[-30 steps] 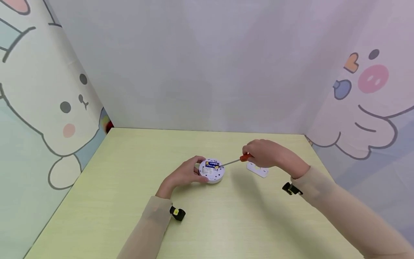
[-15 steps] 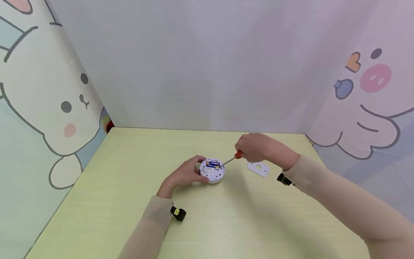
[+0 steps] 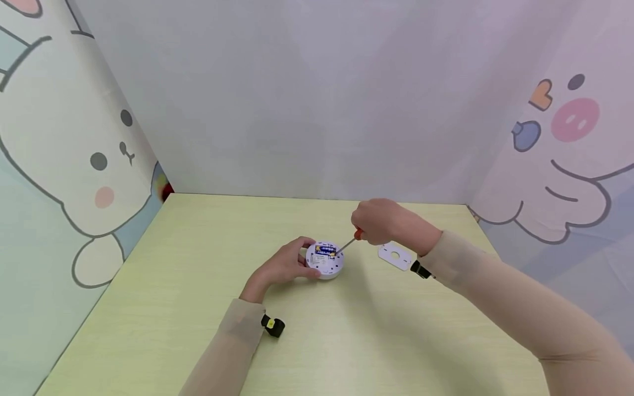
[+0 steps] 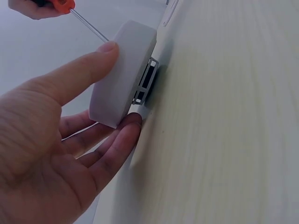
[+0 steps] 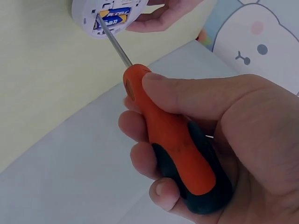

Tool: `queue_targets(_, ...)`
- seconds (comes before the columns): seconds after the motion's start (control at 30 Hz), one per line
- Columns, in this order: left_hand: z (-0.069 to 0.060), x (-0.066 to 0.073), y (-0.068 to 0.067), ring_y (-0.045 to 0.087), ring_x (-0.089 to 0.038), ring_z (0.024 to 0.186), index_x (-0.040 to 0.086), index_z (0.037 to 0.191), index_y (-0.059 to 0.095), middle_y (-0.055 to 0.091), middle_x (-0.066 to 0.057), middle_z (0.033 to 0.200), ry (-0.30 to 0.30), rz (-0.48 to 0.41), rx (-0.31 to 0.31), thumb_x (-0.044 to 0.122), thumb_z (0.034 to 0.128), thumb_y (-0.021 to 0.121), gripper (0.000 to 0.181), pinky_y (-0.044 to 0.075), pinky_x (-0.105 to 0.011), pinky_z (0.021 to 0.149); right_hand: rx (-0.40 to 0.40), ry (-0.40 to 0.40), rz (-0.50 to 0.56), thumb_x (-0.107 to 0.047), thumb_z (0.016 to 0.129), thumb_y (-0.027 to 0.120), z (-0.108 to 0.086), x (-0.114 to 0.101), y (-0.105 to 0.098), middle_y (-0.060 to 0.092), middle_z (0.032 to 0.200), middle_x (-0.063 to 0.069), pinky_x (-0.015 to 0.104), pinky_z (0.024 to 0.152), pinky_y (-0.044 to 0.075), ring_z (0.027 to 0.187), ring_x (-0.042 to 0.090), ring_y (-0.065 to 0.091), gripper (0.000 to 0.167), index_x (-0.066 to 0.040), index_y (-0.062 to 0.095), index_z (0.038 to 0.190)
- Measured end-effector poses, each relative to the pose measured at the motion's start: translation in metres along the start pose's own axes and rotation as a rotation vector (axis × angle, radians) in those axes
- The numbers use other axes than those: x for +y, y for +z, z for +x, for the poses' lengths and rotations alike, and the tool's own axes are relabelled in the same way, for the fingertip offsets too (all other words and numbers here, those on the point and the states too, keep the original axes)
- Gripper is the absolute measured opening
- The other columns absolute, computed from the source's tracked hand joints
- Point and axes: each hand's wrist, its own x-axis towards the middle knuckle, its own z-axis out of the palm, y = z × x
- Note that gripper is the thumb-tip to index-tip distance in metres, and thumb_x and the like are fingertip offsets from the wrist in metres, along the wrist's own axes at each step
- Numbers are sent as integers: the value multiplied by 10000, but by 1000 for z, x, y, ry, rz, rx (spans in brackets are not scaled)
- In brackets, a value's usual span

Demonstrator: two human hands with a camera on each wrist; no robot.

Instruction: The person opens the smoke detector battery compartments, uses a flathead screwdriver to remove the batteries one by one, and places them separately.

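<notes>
A round white smoke detector (image 3: 328, 270) lies with its battery side up, and blue-and-yellow batteries (image 5: 117, 14) show in its compartment. My left hand (image 3: 286, 265) grips its rim, thumb on the near side and fingers on the far side. A slatted grey part (image 4: 147, 80) juts from the underside towards the table. My right hand (image 3: 378, 221) is wrapped round the orange-and-black handle of a screwdriver (image 5: 170, 133). The metal shaft slants down to the end of the batteries, where the tip meets the compartment edge.
A white mounting plate (image 3: 394, 256) with a central hole lies on the pale wooden table (image 3: 198, 247), right of the detector and beside my right forearm. A grey curtain (image 3: 307, 110) stands behind the table, with cartoon-printed sheets at both sides.
My right hand has moved left and slightly up, tilting the screwdriver steeper while its tip stays at the batteries. My left hand and the smoke detector have hardly moved.
</notes>
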Motion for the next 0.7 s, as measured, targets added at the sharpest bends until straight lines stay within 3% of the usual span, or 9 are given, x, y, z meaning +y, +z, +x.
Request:
queue_targets(0.37, -2, -1, 0, 680, -169, 1011, 141, 1514, 486, 577, -61, 1454, -6, -10, 12, 267, 841, 937, 820, 570, -376, 897, 2, -17, 13, -167, 976, 776, 2, 0, 0, 657, 774, -35, 305, 679, 520, 694, 170, 563, 119, -118, 732, 878)
queue_targets(0.7, -4, 1, 1, 672, -181, 1025, 149, 1515, 477, 585, -62, 1437, -21, -7, 12, 267, 852, 928, 811, 561, -397, 931, 22, -32, 175, -105, 983, 745, -8, 25, 22, 652, 809, -40, 308, 678, 473, 702, 165, 545, 117, -130, 682, 887)
